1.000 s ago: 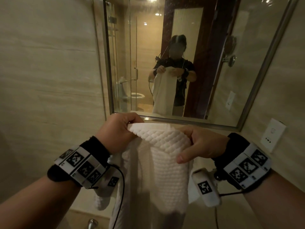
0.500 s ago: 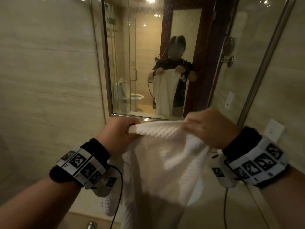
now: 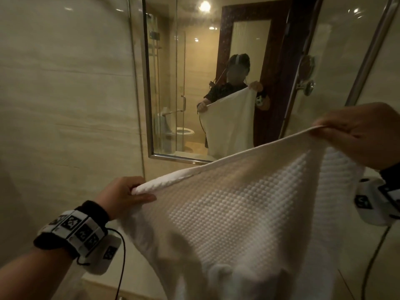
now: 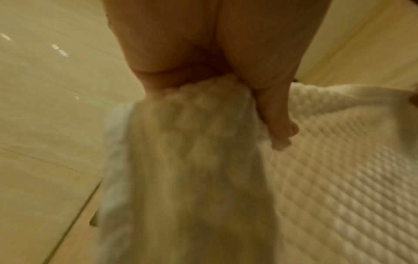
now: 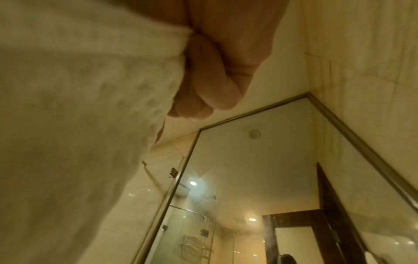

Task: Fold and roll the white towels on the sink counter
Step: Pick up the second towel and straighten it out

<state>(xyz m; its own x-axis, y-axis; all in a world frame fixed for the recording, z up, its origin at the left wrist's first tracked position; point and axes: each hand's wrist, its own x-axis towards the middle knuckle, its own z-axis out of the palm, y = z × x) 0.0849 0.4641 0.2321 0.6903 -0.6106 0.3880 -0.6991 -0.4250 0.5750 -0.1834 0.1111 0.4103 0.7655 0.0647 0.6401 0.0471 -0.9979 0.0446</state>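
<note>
You hold a white waffle-textured towel (image 3: pixel 233 213) spread in the air before a metal-framed wall mirror (image 3: pixel 216 83). Your left hand (image 3: pixel 123 194) pinches its lower top corner; your right hand (image 3: pixel 363 135) grips the higher corner, fingers curled.

Left hand (image 3: pixel 122 194) low, right hand (image 3: pixel 363 135) raised, both pinching.

Head view faces the mirror (image 3: pixel 207 83) (wrist views close-up).
</note>
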